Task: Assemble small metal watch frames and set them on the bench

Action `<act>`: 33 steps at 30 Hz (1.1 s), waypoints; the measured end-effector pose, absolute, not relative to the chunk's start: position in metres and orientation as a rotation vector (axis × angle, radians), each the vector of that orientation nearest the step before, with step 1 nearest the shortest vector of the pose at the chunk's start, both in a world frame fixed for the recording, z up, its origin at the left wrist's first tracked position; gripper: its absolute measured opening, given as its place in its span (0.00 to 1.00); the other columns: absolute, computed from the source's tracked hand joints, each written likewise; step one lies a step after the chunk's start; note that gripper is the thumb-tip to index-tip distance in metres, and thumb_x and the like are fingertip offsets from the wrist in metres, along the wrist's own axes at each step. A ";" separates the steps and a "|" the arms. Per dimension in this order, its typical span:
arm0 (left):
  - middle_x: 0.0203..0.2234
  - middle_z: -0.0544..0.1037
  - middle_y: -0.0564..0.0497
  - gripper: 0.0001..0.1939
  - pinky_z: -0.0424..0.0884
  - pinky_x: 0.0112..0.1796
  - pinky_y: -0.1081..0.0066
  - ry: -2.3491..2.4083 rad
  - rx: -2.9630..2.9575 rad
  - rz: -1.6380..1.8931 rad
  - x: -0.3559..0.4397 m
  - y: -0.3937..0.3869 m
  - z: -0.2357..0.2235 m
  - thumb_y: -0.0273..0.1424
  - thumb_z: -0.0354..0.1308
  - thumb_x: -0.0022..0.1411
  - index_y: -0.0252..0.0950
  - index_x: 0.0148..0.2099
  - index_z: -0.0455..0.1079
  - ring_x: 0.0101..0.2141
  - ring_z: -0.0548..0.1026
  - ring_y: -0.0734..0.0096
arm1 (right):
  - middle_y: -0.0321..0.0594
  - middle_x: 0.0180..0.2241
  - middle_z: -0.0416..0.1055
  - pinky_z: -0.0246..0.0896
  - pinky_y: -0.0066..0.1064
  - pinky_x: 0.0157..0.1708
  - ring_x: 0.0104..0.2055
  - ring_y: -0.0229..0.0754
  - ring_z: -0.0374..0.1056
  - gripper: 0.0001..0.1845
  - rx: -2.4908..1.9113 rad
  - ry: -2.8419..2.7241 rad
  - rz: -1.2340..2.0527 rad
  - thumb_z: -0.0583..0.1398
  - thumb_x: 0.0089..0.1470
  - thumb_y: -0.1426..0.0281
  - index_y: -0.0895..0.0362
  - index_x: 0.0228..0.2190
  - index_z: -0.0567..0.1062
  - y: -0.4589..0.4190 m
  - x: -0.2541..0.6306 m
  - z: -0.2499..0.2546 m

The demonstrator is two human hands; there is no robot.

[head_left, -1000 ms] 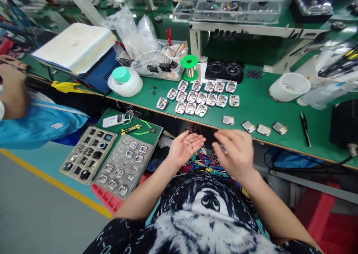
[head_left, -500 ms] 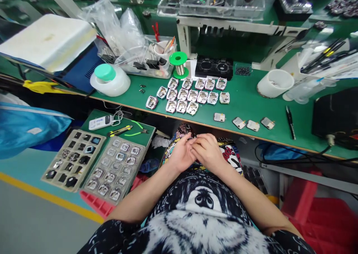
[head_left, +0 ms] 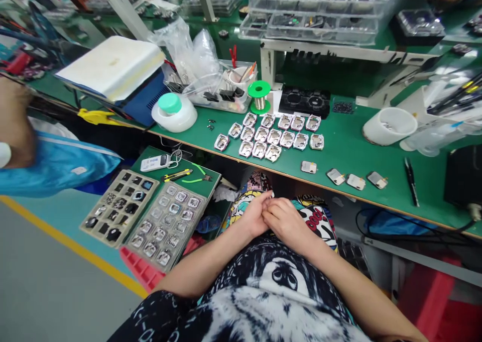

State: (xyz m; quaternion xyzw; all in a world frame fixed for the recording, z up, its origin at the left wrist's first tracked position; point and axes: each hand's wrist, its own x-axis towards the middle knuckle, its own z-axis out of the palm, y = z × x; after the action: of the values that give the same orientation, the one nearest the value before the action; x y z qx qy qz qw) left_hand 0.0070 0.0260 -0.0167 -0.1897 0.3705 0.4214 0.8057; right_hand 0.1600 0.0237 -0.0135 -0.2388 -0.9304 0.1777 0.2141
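Meeting above the lap, the person's two hands touch – the left hand [head_left: 256,219] turned partly palm up, the right hand [head_left: 285,221] laid over its fingers. The right fingers are bent and close together, with narrow gaps; the left fingers are mostly covered, and I cannot tell whether anything small is pinched between the two. Under them are brightly patterned trousers [head_left: 320,222].

Just ahead, near the front edge of the green bench [head_left: 341,148], is the nearest flat pale piece [head_left: 309,167], with three more like it in a loose row to the right. Behind and left of that piece stand sixteen silvery frames [head_left: 274,136] in uneven rows, open in the middle. A green spool [head_left: 259,97] of wire stands upright behind them, beside a black block [head_left: 304,101] with round shapes on it. Farther right are a white cup [head_left: 389,132] and a slim black tool [head_left: 411,182] lying on the bench.

On a lower board to the left lie a yellow cutter [head_left: 177,175] and green-handled pliers [head_left: 207,178], with a clear tray [head_left: 145,257] of frames and a beige tray [head_left: 97,236] of dark parts side by side. Another person's arm [head_left: 15,123] shows at the left edge.
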 end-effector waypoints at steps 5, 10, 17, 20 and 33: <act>0.21 0.75 0.52 0.16 0.68 0.25 0.75 0.881 -0.413 0.900 0.016 0.015 -0.035 0.29 0.59 0.73 0.34 0.29 0.69 0.22 0.75 0.72 | 0.47 0.40 0.77 0.64 0.45 0.48 0.45 0.51 0.67 0.11 -0.793 -2.678 0.472 0.58 0.72 0.71 0.58 0.40 0.80 0.022 0.157 -0.030; 0.24 0.77 0.49 0.14 0.70 0.28 0.73 0.908 -0.381 0.863 0.021 0.011 -0.047 0.25 0.57 0.72 0.32 0.30 0.71 0.25 0.76 0.70 | 0.43 0.37 0.77 0.61 0.41 0.45 0.42 0.48 0.68 0.09 -0.816 -2.713 0.519 0.61 0.70 0.70 0.56 0.35 0.79 0.024 0.159 -0.026; 0.22 0.70 0.58 0.17 0.64 0.23 0.76 0.948 -0.357 0.821 0.020 0.010 -0.071 0.31 0.61 0.75 0.34 0.31 0.67 0.21 0.68 0.76 | 0.44 0.41 0.79 0.60 0.42 0.51 0.47 0.48 0.70 0.09 -0.829 -2.754 0.776 0.59 0.70 0.72 0.54 0.40 0.81 0.021 0.173 -0.017; 0.22 0.68 0.59 0.18 0.63 0.21 0.78 0.958 -0.356 0.823 0.021 0.010 -0.082 0.35 0.63 0.76 0.34 0.33 0.67 0.20 0.65 0.79 | 0.44 0.41 0.79 0.59 0.42 0.52 0.48 0.49 0.69 0.10 -0.811 -2.690 0.846 0.60 0.69 0.72 0.54 0.38 0.82 0.021 0.177 -0.025; 0.26 0.74 0.55 0.15 0.72 0.28 0.74 0.927 -0.312 0.839 0.025 0.012 -0.080 0.32 0.60 0.76 0.33 0.34 0.70 0.25 0.73 0.74 | 0.36 0.33 0.78 0.61 0.37 0.45 0.40 0.44 0.70 0.11 -1.063 -2.264 1.079 0.66 0.58 0.80 0.52 0.29 0.81 0.023 0.170 -0.063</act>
State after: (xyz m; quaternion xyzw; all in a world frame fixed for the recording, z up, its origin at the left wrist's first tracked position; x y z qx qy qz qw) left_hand 0.0251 0.0122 -0.0803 -0.1456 0.4320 0.3909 0.7996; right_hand 0.1697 0.0225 -0.0627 -0.3817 -0.8131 0.3874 0.2076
